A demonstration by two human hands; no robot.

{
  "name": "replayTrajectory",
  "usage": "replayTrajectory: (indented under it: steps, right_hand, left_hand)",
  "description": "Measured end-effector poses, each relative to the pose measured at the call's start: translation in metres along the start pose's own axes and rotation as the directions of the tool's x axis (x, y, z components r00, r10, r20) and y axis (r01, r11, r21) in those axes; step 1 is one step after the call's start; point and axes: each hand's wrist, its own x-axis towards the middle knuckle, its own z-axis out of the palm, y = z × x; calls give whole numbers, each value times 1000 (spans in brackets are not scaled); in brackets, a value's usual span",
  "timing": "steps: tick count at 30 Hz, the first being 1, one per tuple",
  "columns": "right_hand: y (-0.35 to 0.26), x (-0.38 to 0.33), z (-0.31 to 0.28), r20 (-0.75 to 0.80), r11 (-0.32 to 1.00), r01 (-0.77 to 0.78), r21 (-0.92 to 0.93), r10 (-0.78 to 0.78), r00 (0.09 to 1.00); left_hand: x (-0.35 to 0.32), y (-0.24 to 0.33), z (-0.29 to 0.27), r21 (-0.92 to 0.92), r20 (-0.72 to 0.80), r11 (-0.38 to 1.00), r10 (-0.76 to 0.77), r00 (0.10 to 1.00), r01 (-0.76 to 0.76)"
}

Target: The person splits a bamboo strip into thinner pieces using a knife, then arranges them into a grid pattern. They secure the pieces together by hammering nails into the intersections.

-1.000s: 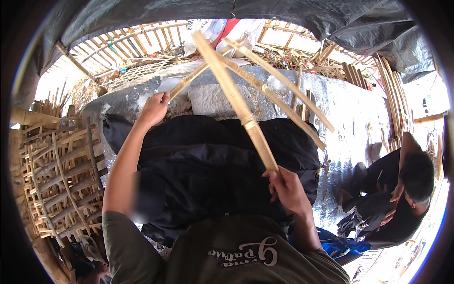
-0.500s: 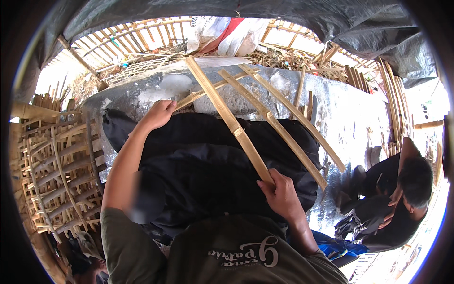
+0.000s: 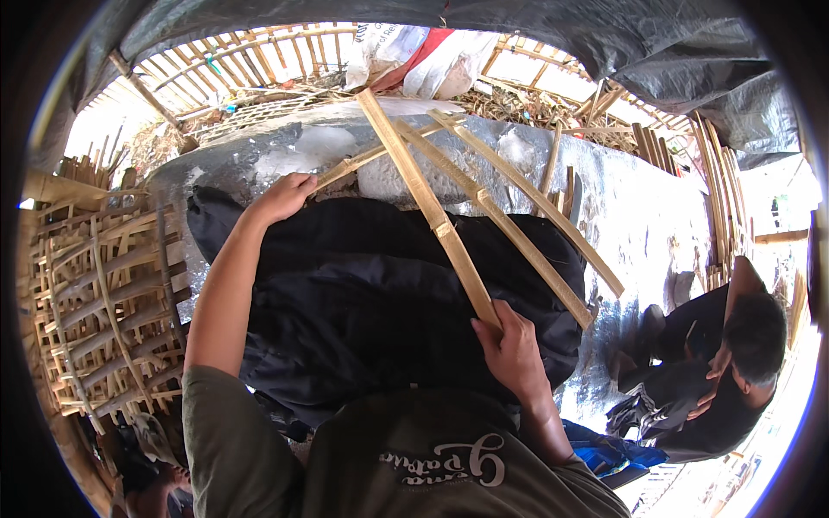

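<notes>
My left hand (image 3: pixel 287 198) is closed around the near end of a narrow bamboo strip (image 3: pixel 367 156), which slants away to the far right. In my right hand (image 3: pixel 511 352) is the near end of a longer, jointed bamboo slat (image 3: pixel 420 194). This slat slopes to the far left and lies across the narrow strip. Right of it, a second bamboo slat (image 3: pixel 509 230) and a third bamboo slat (image 3: pixel 548 207) run roughly the same way. Their far ends meet or lie over the narrow strip; whether they are fastened there I cannot tell. Black cloth (image 3: pixel 345 302) covers my lap beneath them.
At left stands a woven bamboo lattice (image 3: pixel 104 319). A co-worker (image 3: pixel 717 363) sits bent over at the right. Beyond the slats is a grey, white-patched surface (image 3: pixel 250 164), with cut bamboo scraps (image 3: pixel 553 112) behind. Upright bamboo strips (image 3: pixel 712 190) lean at right; a dark tarp (image 3: pixel 518 17) hangs overhead.
The slat in my right hand has swung slightly, its far end moving right and away. The other two slats have shifted a little away and left. Both hands keep their hold.
</notes>
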Motion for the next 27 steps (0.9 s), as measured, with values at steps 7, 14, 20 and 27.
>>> replayTrajectory:
  steps: [7,14,20,27]
  right_hand:
    - [-4,6,3,-32,1000,-2,-3,2,999]
    - [-8,13,4,-34,999,33,35,-32,999]
    - [5,11,11,-66,999,47,-23,-49,997]
    - [1,25,17,-31,997,2,-73,-5,1000]
  left_hand:
    - [-2,3,-3,-67,63,989,-130,990,134]
    - [1,-2,-4,-31,22,999,-40,999,41]
    - [4,-8,-1,39,-48,998,59,997,-57]
    - [-12,9,2,184,-112,979,-70,991,90]
